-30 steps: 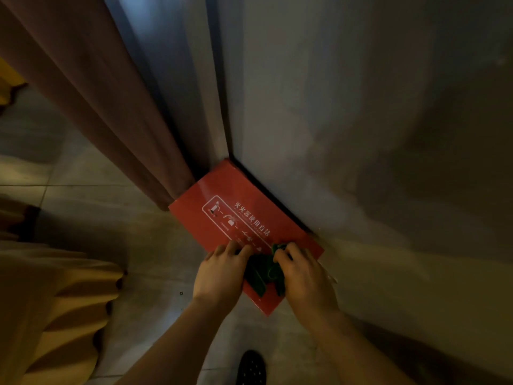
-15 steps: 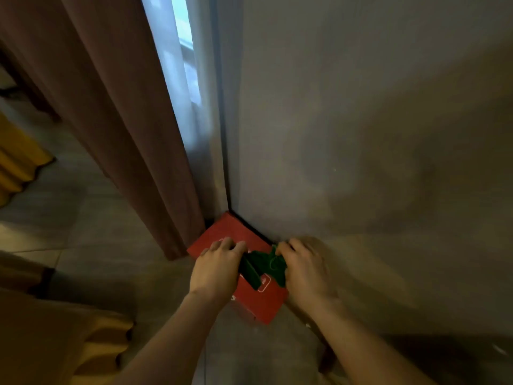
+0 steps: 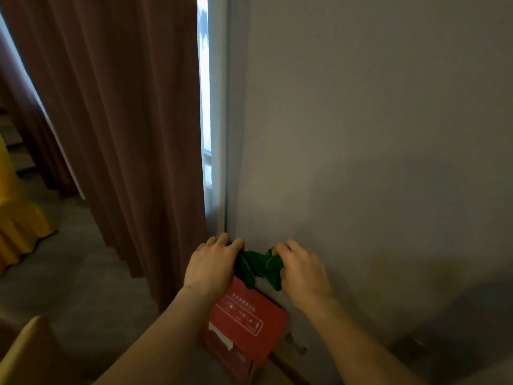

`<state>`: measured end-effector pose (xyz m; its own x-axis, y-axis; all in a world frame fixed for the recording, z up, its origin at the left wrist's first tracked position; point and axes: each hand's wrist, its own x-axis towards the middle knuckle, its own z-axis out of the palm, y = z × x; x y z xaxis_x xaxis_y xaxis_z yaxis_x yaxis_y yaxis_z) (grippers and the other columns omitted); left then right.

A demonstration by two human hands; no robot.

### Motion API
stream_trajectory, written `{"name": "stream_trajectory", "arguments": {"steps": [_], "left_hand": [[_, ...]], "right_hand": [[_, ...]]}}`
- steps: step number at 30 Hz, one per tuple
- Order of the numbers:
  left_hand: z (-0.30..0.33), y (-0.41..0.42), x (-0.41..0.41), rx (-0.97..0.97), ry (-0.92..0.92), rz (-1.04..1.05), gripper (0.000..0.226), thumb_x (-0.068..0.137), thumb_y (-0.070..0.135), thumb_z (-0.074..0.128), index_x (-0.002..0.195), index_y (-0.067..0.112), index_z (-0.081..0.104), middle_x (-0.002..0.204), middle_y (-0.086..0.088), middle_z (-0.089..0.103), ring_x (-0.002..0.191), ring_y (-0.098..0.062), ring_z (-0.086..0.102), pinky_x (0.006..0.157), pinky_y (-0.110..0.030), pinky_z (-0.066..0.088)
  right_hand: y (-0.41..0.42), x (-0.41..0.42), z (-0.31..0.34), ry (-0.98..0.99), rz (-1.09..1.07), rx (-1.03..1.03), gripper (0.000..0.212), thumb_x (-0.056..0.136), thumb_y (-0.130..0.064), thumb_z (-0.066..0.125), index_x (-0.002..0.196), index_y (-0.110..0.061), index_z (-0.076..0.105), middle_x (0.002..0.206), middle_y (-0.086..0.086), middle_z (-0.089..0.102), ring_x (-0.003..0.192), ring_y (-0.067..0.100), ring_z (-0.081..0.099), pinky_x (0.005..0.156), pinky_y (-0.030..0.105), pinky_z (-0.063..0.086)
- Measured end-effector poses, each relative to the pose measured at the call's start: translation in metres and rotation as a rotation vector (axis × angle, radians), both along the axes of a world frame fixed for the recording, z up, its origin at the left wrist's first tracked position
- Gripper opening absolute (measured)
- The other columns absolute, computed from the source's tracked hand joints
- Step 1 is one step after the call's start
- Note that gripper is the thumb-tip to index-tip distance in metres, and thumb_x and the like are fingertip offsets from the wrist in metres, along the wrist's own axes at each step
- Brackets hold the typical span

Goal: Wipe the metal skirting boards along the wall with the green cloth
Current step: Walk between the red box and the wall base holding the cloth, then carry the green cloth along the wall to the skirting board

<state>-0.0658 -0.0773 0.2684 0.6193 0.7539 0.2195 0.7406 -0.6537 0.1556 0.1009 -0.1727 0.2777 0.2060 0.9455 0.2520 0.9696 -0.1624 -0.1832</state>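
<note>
The crumpled green cloth (image 3: pixel 259 266) hangs stretched between my two hands, held up in front of the grey wall (image 3: pixel 374 151). My left hand (image 3: pixel 213 263) grips its left end and my right hand (image 3: pixel 301 269) grips its right end. Both hands are lifted above a red box (image 3: pixel 245 323) that stands on the floor against the wall. A short strip of the metal skirting board (image 3: pixel 295 343) shows at the wall's foot just right of the box; the box and my arms hide the rest of it.
A brown curtain (image 3: pixel 125 134) hangs to the left of the wall corner, with a bright window gap (image 3: pixel 205 107) beside it. Yellow fabric-covered furniture (image 3: pixel 16 223) stands at the far left, and a tan surface (image 3: pixel 30 354) sits at the lower left. Grey floor (image 3: pixel 77 287) lies between them.
The view has tilted upward, showing more curtain and wall. My hands have lifted the green cloth off the red box top and now hold it higher against the wall.
</note>
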Motion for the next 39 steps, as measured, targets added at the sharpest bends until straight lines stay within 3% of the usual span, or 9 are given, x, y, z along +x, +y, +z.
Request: {"name": "stream_trajectory", "arguments": {"steps": [9,13,22,30,34,39], "left_hand": [[0.103,-0.036,-0.031,0.154,-0.088,-0.06,0.036,0.088,0.023,0.067,0.12,0.025,0.051,0.12,-0.001,0.054,0.101,-0.026,0.055,0.077,-0.037,0.046],[0.131,-0.047,-0.035,0.206,-0.131,-0.092,0.036,0.088,0.021,0.068,0.121,0.025,0.052,0.119,-0.001,0.054,0.099,-0.025,0.055,0.078,-0.038,0.05],[0.172,-0.087,-0.025,0.273,-0.199,-0.18,0.035,0.086,0.016,0.067,0.117,0.026,0.055,0.116,0.0,0.057,0.096,-0.025,0.056,0.072,-0.037,0.05],[0.204,-0.142,0.006,0.302,-0.221,-0.234,0.037,0.085,0.015,0.067,0.118,0.027,0.053,0.117,-0.001,0.056,0.097,-0.027,0.056,0.077,-0.042,0.053],[0.218,-0.185,0.028,0.323,-0.233,-0.254,0.037,0.085,0.016,0.067,0.117,0.026,0.054,0.116,-0.001,0.057,0.096,-0.026,0.055,0.07,-0.037,0.047],[0.228,-0.249,0.064,0.339,-0.265,-0.3,0.037,0.084,0.01,0.064,0.117,0.026,0.054,0.116,-0.001,0.058,0.096,-0.027,0.056,0.067,-0.036,0.045]], "right_hand": [[-0.043,-0.033,0.097,-0.079,-0.039,0.182,0.034,0.072,0.005,0.063,0.099,-0.015,0.059,0.098,0.007,0.056,0.084,0.032,0.055,0.057,0.039,0.043],[-0.062,-0.038,0.126,-0.122,-0.062,0.255,0.034,0.073,0.003,0.063,0.1,-0.016,0.059,0.098,0.006,0.056,0.084,0.03,0.055,0.056,0.036,0.037],[-0.116,-0.036,0.167,-0.162,-0.121,0.31,0.032,0.074,0.002,0.062,0.1,-0.016,0.06,0.098,0.006,0.058,0.082,0.031,0.056,0.058,0.034,0.035],[-0.183,-0.013,0.196,-0.184,-0.154,0.344,0.031,0.077,-0.001,0.061,0.103,-0.017,0.06,0.102,0.004,0.058,0.085,0.029,0.055,0.06,0.034,0.034],[-0.23,0.006,0.212,-0.208,-0.19,0.362,0.029,0.079,-0.003,0.059,0.104,-0.018,0.058,0.101,0.004,0.056,0.084,0.029,0.055,0.059,0.034,0.033],[-0.303,0.033,0.222,-0.217,-0.24,0.38,0.03,0.079,-0.002,0.059,0.104,-0.018,0.058,0.1,0.004,0.056,0.084,0.03,0.055,0.06,0.039,0.044]]}}
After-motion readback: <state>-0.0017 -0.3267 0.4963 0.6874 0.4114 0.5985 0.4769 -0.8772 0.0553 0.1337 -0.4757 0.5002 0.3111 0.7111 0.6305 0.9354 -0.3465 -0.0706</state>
